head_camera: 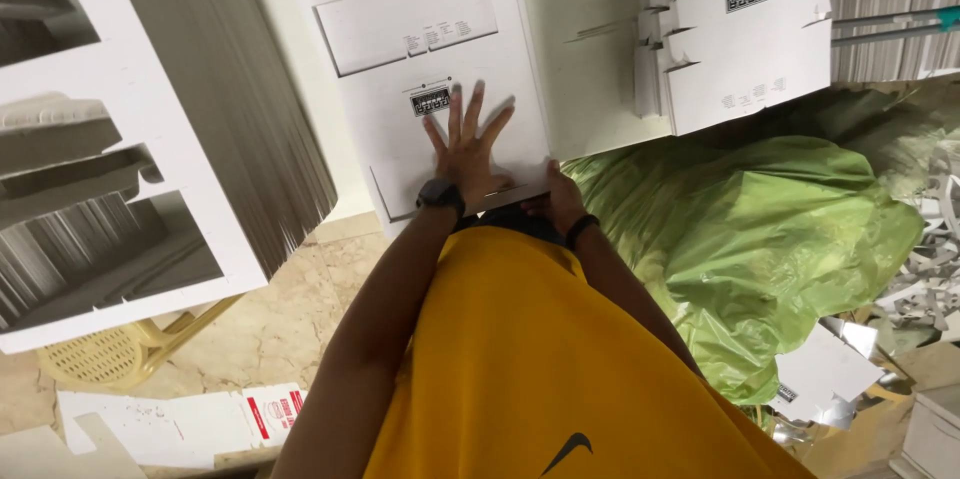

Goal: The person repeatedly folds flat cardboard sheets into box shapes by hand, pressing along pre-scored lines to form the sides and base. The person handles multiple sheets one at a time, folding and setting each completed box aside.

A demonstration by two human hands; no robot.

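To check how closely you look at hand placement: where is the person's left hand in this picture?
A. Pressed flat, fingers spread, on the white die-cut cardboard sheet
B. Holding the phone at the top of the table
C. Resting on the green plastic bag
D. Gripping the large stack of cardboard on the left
A: the left hand lies open with spread fingers on the white cardboard sheet, while the right hand grips its near edge.

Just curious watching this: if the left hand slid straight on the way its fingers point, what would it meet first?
The left hand, flat on the white cardboard blank, points up the sheet. It would cross the small black printed label first; beyond lies only more of the blank, as far as shows.
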